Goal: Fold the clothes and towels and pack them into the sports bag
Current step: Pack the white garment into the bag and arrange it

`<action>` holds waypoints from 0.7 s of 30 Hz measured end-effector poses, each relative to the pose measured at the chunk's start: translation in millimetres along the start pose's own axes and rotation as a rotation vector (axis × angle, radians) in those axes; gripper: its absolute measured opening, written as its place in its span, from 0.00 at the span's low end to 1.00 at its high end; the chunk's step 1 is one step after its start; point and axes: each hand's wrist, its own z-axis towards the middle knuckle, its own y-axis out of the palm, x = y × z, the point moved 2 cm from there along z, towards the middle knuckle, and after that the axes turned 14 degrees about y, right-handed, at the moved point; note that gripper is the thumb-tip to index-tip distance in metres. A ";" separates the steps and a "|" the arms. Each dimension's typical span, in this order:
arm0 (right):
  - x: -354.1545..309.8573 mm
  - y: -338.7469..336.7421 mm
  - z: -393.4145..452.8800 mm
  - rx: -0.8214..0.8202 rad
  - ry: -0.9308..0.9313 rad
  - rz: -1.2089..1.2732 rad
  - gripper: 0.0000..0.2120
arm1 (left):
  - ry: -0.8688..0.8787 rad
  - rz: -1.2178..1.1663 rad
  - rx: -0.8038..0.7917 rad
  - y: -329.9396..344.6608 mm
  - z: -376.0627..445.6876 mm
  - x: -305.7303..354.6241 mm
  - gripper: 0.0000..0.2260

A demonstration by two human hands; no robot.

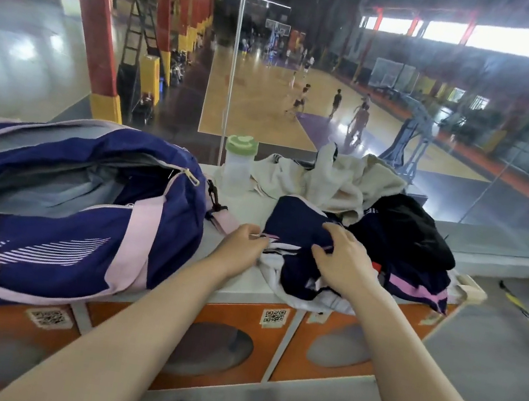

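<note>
A navy and pink sports bag [58,202] lies unzipped on the left of the white cabinet top [242,287], its grey lining showing. To its right is a loose pile of clothes. On top of the pile lies a navy garment with white and pink trim [297,226]. My left hand [241,248] pinches its left edge. My right hand [346,265] grips its cloth at the middle. Behind lie a cream towel [335,180] and a black garment [407,230].
A clear bottle with a green lid [237,168] stands between the bag and the pile. A glass wall rises right behind the cabinet, with a basketball court below. Orange locker doors [216,341] face me under the top. Grey floor lies to the right.
</note>
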 end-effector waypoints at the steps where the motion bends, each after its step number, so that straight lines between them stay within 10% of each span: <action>1: -1.0 3.2 0.4 0.004 -0.050 -0.054 0.26 | 0.000 -0.030 0.018 5.2 3.1 0.4 0.21; 14: -6.7 -2.9 -11.4 -0.318 -0.190 -0.441 0.50 | 0.237 0.124 0.067 14.9 19.7 11.4 0.15; 21: -20.1 -13.9 -11.7 -0.334 -0.183 -0.241 0.41 | -0.160 -0.807 0.184 21.7 18.0 25.4 0.09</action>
